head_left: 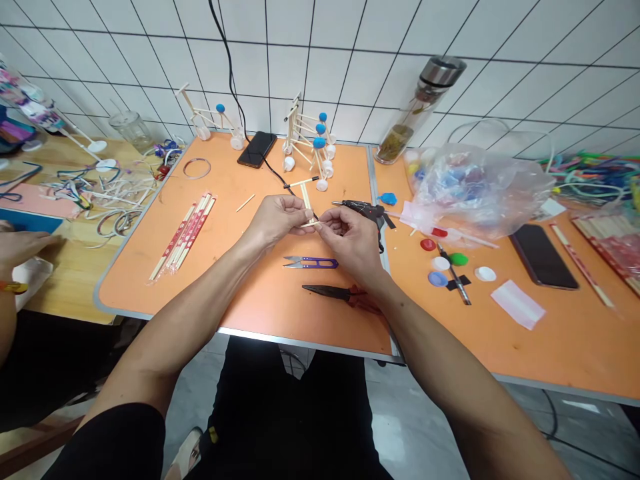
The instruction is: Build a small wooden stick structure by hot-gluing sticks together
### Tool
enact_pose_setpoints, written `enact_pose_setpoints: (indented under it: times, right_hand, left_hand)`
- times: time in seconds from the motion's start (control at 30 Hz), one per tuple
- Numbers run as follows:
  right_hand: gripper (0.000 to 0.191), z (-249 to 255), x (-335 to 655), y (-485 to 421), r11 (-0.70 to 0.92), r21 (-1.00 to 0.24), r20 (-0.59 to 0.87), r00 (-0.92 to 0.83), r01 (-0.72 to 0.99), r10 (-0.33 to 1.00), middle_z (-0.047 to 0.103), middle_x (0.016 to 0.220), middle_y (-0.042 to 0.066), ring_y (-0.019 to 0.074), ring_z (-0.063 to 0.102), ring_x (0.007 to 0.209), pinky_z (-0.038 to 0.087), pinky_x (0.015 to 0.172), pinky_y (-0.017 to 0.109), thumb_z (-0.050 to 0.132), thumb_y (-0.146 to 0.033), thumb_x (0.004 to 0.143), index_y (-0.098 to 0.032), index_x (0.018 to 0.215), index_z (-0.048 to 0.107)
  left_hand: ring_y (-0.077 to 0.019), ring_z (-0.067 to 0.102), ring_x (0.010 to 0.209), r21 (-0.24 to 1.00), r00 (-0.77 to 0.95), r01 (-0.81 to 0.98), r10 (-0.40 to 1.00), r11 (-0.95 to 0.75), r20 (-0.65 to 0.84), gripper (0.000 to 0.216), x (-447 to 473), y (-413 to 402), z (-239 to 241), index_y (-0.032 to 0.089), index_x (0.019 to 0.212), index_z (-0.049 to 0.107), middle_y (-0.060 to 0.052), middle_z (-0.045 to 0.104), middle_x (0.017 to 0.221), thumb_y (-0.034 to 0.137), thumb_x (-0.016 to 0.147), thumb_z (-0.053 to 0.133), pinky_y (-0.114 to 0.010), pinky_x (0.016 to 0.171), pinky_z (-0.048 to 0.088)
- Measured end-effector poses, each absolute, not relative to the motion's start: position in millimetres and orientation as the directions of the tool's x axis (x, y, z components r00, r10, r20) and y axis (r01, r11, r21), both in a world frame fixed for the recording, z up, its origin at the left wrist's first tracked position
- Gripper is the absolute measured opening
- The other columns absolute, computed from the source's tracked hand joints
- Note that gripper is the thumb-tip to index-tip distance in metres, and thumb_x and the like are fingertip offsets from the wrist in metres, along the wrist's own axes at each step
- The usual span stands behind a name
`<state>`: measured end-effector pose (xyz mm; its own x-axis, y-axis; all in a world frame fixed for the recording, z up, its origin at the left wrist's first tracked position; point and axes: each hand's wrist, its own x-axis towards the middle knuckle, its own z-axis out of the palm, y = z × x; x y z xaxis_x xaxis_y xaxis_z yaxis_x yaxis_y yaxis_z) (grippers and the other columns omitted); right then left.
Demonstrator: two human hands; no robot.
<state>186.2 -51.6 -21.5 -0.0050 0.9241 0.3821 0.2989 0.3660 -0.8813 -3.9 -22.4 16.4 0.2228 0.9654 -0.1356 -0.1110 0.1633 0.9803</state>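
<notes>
**Both hands grip a small stick assembly above the orange table**

The left hand (277, 220) and the right hand (350, 241) meet over the middle of the orange table (240, 293). Both are closed on a small wooden stick assembly (306, 200): fingertips pinch its lower end, and one stick rises upright between the hands with a short crosspiece at its top. The assembly is held clear of the table surface.

Purple thread snips (313, 263) lie directly below the hands. Black pliers (333, 292) lie nearer the table edge, partly under the right wrist. A black glue gun (364, 210) rests just beyond the right hand. Wrapped chopsticks (184, 237) lie to the left. Finished stick models (309, 140) stand near the tiled wall.
</notes>
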Motion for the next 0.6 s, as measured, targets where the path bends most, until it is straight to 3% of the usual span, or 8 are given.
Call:
enact_pose_setpoints:
  times: [0.43, 0.6]
  right_hand:
    - [0.008, -23.6, 185.7, -50.5, 0.361, -0.874, 0.383, 0.005, 0.325, 0.924, 0.081, 0.089, 0.002, 0.0195, 0.074, 0.078, 0.062, 0.074, 0.035, 0.078, -0.030, 0.089, -0.025, 0.096, 0.078]
    - [0.016, -23.4, 185.2, -50.9, 0.344, -0.886, 0.368, 0.019, 0.310, 0.930, 0.080, 0.088, 0.001, 0.0189, 0.074, 0.078, 0.062, 0.074, 0.034, 0.078, -0.031, 0.089, -0.025, 0.104, 0.078]
  left_hand:
    - [-0.0168, 0.083, 0.071, 0.976, 0.219, -0.123, 0.964, 0.181, -0.151, 0.030, -3.9, -23.5, 19.0, 0.012, 0.083, 0.077, -0.005, 0.080, 0.078, 0.024, 0.079, 0.104, -0.027, 0.076, 0.068]
    - [-0.0162, 0.081, 0.070, 0.978, 0.227, -0.126, 0.964, 0.167, -0.135, 0.036, -4.1, -23.9, 20.4, 0.011, 0.083, 0.079, -0.007, 0.080, 0.078, 0.030, 0.073, 0.108, -0.024, 0.071, 0.066]
